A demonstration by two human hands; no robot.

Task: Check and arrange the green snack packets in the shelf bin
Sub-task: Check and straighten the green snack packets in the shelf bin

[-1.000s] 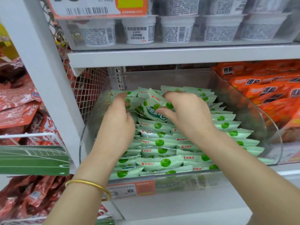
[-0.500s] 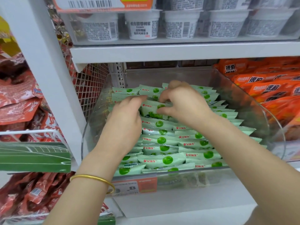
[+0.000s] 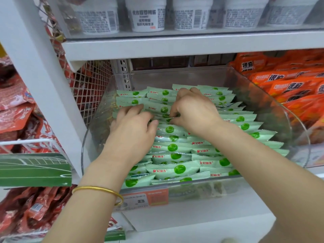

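The right hand (image 3: 194,111) curls its grip onto a packet (image 3: 172,118) mid-row, thumb and fingers pinching its edge, likely to seat it in line. The left hand (image 3: 133,130) presses near-straight fingers on the neighbouring packets (image 3: 172,147), apparently steadying them. All lie overlapped in the clear bin (image 3: 263,95) on the shelf (image 3: 192,225).

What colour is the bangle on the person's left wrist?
Gold. The bangle shows best in the head view, low on the left forearm.
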